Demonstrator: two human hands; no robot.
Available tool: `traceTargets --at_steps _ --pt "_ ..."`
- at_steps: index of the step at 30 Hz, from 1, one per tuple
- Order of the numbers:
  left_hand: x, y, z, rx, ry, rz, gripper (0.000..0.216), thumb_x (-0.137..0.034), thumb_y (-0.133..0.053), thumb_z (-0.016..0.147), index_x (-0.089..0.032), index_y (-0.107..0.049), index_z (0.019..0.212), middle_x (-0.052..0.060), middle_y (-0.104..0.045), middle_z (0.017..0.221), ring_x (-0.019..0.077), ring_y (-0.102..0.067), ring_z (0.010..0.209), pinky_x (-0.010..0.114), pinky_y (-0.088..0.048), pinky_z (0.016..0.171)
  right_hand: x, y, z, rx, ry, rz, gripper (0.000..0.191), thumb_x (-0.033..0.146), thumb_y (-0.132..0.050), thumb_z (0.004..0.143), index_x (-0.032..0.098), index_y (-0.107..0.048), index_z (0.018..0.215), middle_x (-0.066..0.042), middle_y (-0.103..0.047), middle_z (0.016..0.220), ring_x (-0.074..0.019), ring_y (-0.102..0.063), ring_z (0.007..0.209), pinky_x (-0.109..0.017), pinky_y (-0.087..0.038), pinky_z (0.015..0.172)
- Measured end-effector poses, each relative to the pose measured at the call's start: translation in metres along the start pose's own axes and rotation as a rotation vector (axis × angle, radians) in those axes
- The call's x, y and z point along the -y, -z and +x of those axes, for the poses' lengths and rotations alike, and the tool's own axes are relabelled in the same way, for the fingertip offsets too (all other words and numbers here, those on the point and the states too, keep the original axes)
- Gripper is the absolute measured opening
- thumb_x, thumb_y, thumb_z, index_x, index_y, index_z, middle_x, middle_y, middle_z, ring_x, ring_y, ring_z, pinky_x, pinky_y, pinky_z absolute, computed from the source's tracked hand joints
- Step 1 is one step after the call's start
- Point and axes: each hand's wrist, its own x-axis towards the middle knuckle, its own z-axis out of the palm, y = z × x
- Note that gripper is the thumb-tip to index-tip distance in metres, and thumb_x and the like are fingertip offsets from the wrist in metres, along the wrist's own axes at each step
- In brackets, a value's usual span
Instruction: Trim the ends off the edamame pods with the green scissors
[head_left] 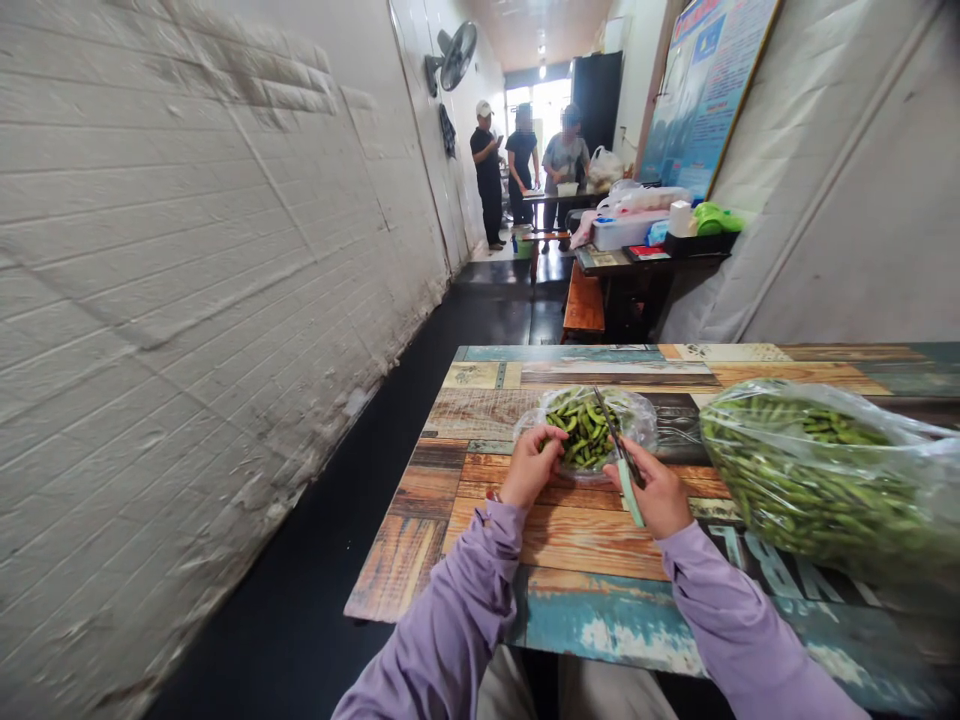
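A: Left hand, status?
B: Fingers pinched at the near edge of the small bag. It seems to hold a single pod there, but the pod is too small to confirm.

A: Right hand?
B: Clenched around scissors. Pale green handle points toward the person; blades angle up over the small bag.

A: Position of the small bag?
B: On the table, just beyond both hands, open, with green pods piled inside.

A: Other items?
B: A large bag of pods lies on the table to the right, near the right hand, apart from it. Three people stand at the far end of the corridor.
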Motion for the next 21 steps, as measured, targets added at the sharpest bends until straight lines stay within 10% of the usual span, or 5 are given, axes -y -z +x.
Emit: traceTargets --at_steps 4,8,21 --pt "0.009 -0.008 0.002 -0.071 -0.292 0.625 0.015 -0.026 -0.052 0.083 -0.017 -0.064 0.083 0.006 -0.064 0.085 0.0177 -0.058 0.084 0.030 -0.044 0.077 0.000 -0.001 0.000 -0.002 -0.012 -0.012 0.060 0.050 -0.066 0.070 0.019 -0.059 0.121 -0.010 -0.067 0.113 -0.0244 -0.065 0.097 -0.035 -0.052 0.088" --pt "0.012 -0.015 -0.001 -0.048 -0.260 0.898 0.015 -0.030 -0.055 0.082 -0.020 -0.064 0.087 0.006 -0.061 0.085 0.0184 -0.056 0.079 0.029 -0.042 0.072 0.000 -0.002 -0.001 0.002 0.011 -0.051 0.057 0.049 -0.066 0.071 0.018 -0.061 0.119 -0.011 -0.067 0.113 -0.0248 -0.065 0.099 -0.037 -0.051 0.089" --pt "-0.013 0.005 -0.004 -0.072 -0.030 -0.012 0.019 -0.029 -0.070 0.066 -0.015 -0.057 0.071 -0.004 -0.049 0.064 0.0067 -0.042 0.052 0.019 -0.031 0.051 0.008 0.001 -0.002 0.040 0.081 -0.093 0.054 0.046 -0.064 0.074 0.018 -0.059 0.120 -0.011 -0.068 0.110 -0.0223 -0.067 0.092 -0.035 -0.054 0.084"
